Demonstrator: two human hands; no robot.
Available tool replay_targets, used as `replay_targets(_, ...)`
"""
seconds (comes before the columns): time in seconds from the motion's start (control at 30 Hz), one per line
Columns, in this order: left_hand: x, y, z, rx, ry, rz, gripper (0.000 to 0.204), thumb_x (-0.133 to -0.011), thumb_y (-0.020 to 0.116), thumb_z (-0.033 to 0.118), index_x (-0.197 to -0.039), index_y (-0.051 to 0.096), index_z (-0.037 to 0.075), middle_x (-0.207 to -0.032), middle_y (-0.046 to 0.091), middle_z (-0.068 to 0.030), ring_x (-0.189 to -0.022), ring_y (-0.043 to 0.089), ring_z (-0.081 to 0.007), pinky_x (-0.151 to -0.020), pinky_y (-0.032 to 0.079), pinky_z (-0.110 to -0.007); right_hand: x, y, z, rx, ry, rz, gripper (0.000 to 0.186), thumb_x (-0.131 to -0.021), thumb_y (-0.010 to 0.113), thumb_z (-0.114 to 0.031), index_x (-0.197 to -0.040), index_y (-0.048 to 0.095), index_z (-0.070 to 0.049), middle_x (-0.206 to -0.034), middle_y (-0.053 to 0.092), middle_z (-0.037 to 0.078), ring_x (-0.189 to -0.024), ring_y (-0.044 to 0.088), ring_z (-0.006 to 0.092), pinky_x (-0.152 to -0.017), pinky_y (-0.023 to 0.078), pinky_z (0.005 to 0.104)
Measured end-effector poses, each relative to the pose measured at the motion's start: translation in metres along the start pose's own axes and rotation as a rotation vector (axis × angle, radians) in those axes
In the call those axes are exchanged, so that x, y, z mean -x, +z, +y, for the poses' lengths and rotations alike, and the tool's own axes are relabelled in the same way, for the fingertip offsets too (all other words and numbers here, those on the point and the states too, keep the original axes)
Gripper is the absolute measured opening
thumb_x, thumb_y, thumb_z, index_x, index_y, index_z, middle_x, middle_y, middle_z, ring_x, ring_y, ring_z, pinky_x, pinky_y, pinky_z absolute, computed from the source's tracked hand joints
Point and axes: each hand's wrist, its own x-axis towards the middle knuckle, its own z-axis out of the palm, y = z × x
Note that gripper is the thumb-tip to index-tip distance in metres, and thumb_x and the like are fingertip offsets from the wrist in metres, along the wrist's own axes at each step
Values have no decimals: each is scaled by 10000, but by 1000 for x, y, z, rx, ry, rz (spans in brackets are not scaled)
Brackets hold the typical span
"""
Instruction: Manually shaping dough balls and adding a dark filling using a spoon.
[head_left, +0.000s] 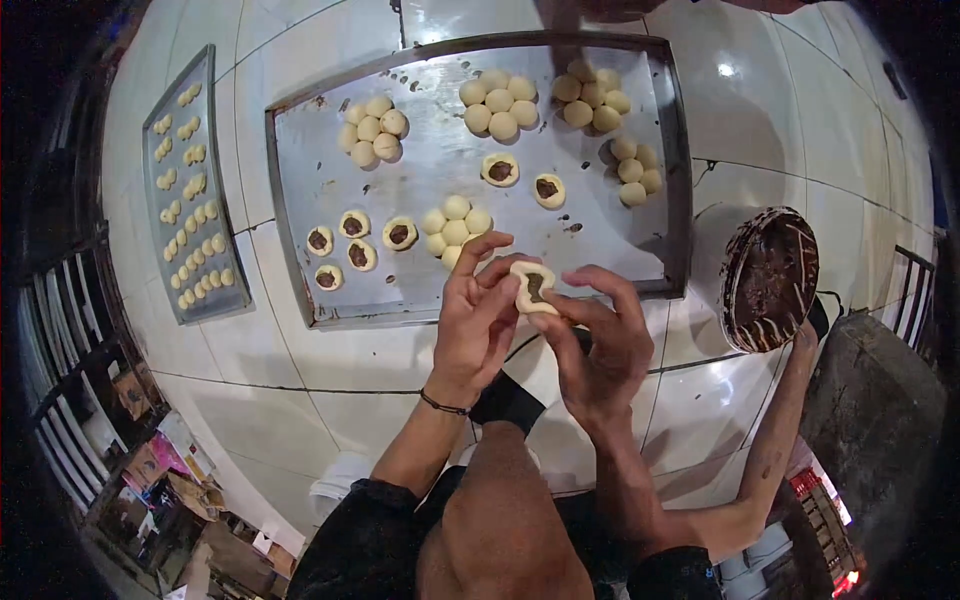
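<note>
left of the large tray (300, 190), laid at a slant on white tiles (350, 360): a narrower tray (200, 72) with rows of small pale dough pieces (196, 184). in the near left part of the large tray, loosely grouped, five flattened rounds (400, 234) with dark brown filling in their centres. toward the far left of the large tray, packed together, a cluster of dough balls (370, 132). near the middle of the large tray's near side, partly hidden behind the hands, another such cluster. over the large tray's near edge, pinched between thumb and fingers of the left hand (478, 320) and gripped from the other side by the right hand (605, 345): an open dough piece (535, 285), wavy-rimmed, dark filling showing. on the left wrist, a dark band (445, 405). beyond the hands, inside the large tray, two more filled rounds and a far-middle cluster of balls. at the large tray's far right, two further clusters, close together. right of the large tray, well coated inside with dark brown paste, a white tub (708, 245).
</note>
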Motion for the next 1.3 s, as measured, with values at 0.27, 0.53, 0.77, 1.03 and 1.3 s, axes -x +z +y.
replay_targets(0.27,8,12,-4,5,32,-225,563,-947,644,-5,-1452,404,53,-1173,687,-149,-1088,654,-216,-927,537,-315,-6,-14,-5,-575,309,-59,282,-803,796,21,-1064,691,3,-1040,619,76,-776,541,115,-699,455,223)
replay_targets(0.53,4,15,-14,-91,61,-134,595,-977,621,56,-1509,355,40,-1289,662,-189,-1215,620,-262,-1008,508,-360,0,-27,-15,-310,249,-134,245,-778,782,61,-1005,698,22,-988,619,60,-796,546,129,-704,454,241)
replay_targets(0.77,18,42,-10,-655,137,-258,589,-1005,578,94,-1540,341,26,-1363,623,-213,-1313,566,-294,-1055,474,-377,2,-37,-7,-7,-46,-57,218,-794,748,76,-1001,711,15,-1019,634,71,-739,551,139,-662,464,248)
replay_targets(1.03,14,76,-7,-46,167,-156,443,-1026,528,127,-1449,510,-1,-1445,561,-214,-1310,573,-259,-1031,476,-321,2,-46,5,57,-228,-161,199,-800,749,76,-984,724,6,-1083,643,80,-741,562,131,-624,471,248)
replay_targets(1.3,8,36,1,-709,30,-304,397,-1020,539,95,-1405,557,3,-1300,632,-143,-1073,595,-170,-924,469,-266,-3,-41,-4,44,-79,-50,203,-820,743,70,-1004,724,-14,-1034,643,74,-747,564,123,-625,472,247)
